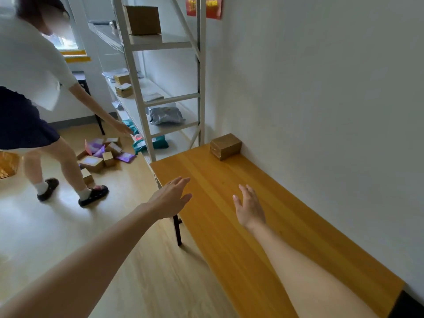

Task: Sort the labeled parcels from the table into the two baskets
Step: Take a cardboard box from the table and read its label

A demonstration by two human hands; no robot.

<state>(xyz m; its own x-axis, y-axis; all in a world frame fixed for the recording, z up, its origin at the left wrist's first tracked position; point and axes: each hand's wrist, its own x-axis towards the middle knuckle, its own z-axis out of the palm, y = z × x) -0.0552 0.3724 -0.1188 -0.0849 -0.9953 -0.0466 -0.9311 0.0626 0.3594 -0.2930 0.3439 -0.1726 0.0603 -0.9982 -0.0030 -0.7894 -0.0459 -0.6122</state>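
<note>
Head view: a white metal shelf rack (142,106) stands past the far end of my bench (298,249), and another person (29,76) reaches toward a heap of boxes and purple mailers (103,154) on the floor. One small brown cardboard parcel (226,146) sits in the far corner of the smooth yellow wooden bench, against the wall. My left hand (171,198) and right hand (249,207) hover above the bench, fingers spread, holding nothing.
</note>
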